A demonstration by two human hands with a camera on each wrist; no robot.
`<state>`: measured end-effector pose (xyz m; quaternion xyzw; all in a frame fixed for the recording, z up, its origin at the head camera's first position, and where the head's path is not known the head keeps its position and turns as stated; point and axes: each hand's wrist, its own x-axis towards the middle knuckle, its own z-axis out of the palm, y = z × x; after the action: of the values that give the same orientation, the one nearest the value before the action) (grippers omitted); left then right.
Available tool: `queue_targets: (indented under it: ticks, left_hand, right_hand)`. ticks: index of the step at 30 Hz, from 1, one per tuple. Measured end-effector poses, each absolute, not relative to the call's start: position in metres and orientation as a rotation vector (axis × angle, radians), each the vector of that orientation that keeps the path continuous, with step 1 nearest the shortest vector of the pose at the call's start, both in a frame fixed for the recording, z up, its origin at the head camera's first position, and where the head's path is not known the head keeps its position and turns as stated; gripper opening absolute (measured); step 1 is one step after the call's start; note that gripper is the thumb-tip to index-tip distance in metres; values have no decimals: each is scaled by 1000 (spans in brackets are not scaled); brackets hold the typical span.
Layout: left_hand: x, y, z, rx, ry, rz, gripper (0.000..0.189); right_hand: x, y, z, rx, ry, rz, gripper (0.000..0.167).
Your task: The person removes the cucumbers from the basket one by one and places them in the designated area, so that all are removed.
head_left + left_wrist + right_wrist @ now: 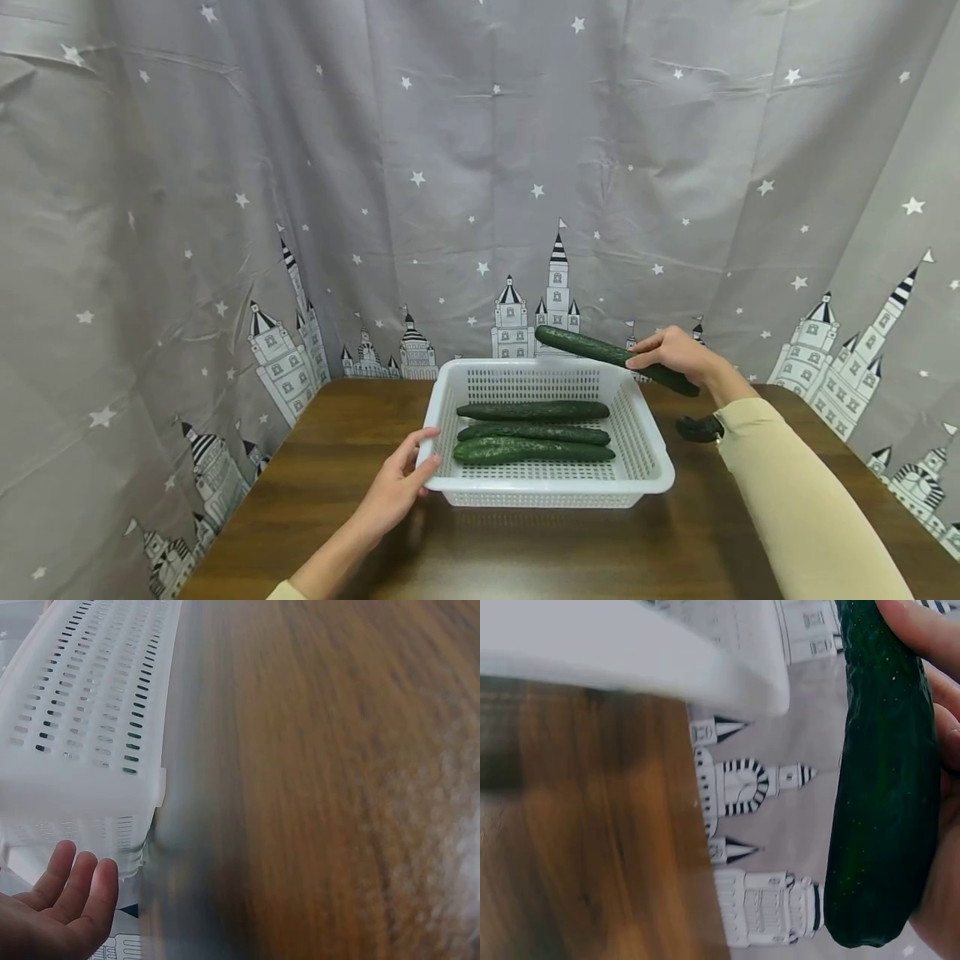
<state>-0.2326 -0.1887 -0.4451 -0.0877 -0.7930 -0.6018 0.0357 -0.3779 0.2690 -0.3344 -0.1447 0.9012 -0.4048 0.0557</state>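
A white slotted plastic basket (652, 433) stands on the wooden table. Inside it, three dark green cucumbers lie crosswise: a back cucumber (532, 410), a middle cucumber (555, 432) and a lighter front cucumber (536, 450). My left hand (397, 479) grips the basket's left rim, thumb over the edge; several of its fingers (101, 892) show beside the basket wall in the left wrist view. Above the basket's back right corner, my right hand (678, 354) holds another cucumber (581, 342), tilted with its left end higher. That cucumber (881, 802) fills the right side of the right wrist view.
The brown wooden table (337, 442) extends around the basket. Behind it hangs a grey curtain (450, 208) printed with stars and castles. A small black curved object (697, 429) shows beside the right sleeve (802, 492); its kind is unclear.
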Motion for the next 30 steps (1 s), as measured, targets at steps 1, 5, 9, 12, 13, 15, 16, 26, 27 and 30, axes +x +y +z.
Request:
queue_targets:
  ticks: [1,5,9,12,13,15,16,26,27,30]
  left_hand:
    - [-233,-189,-445,-268,-2440,-1843,43]
    - [-233,-190,-443,-246,-2459,-1839,43]
    - [-232,-191,-442,-252,-2453,-1851,43]
    - [-233,-192,-440,-254,-2453,-1846,43]
    - [-233,-193,-440,-255,-2460,-1840,43]
    - [-233,-193,-438,-249,-2474,-1830,43]
    - [-233,-193,-438,-251,-2479,-1826,43]
    - [-232,-191,-440,-261,-2482,-1824,44]
    - [-232,-191,-440,-265,-2479,-1824,44]
    - [-232,-191,-441,-264,-2478,-1829,44]
  right_hand:
    - [-377,272,-335,-421,2741,-1228,56]
    - [-373,288,-341,-359,2760,-1218,60]
    - [-368,302,-348,-320,2755,-1227,63]
    - [-365,311,-352,-288,2746,-1253,65]
    - [-365,314,-353,-278,2745,-1261,65]
    - [-363,318,-356,-254,2750,-1270,65]
    - [-363,320,-358,-243,2756,-1276,65]
    - [-354,337,-369,-160,2780,-1279,66]
    - [-354,339,-370,-145,2782,-1284,66]
    - [-352,344,-375,-102,2777,-1310,65]
